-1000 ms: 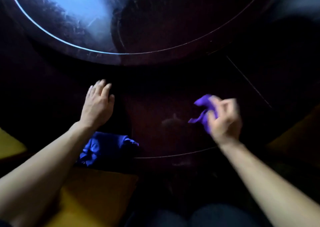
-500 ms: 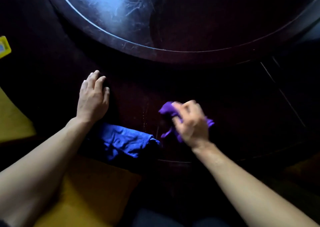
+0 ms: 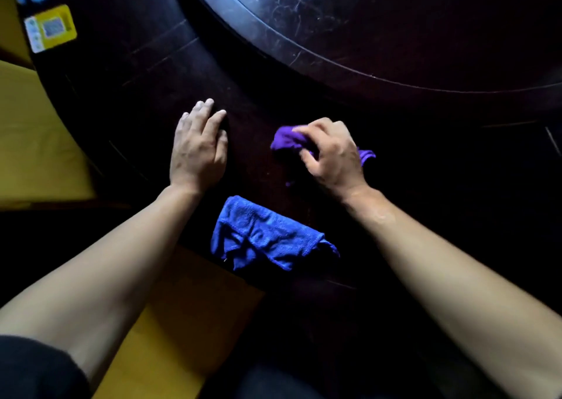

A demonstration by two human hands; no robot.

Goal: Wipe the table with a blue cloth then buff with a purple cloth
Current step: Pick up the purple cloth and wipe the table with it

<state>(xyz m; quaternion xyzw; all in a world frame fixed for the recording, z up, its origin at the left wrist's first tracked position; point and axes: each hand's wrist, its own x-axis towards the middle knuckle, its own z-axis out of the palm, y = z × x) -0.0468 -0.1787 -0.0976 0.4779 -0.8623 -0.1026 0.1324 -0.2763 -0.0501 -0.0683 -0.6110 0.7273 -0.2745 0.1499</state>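
The dark wooden table (image 3: 146, 100) fills most of the view. My right hand (image 3: 331, 155) grips a bunched purple cloth (image 3: 286, 140) and holds it down on the tabletop; a corner of the cloth sticks out on the hand's right side. My left hand (image 3: 199, 149) rests flat on the table, fingers straight, to the left of the purple cloth. A crumpled blue cloth (image 3: 261, 235) lies loose at the near edge of the table, between my two forearms, with neither hand on it.
A large round raised turntable (image 3: 395, 33) with a scratched, glossy top occupies the table's middle at the upper right. A yellow card (image 3: 50, 28) lies on the far left of the table. Yellow floor shows to the left and below the table edge.
My right hand has slid the purple cloth leftward across the table, toward my left hand. The left hand has stayed flat in place. The view has shifted, so the blue cloth appears further right.
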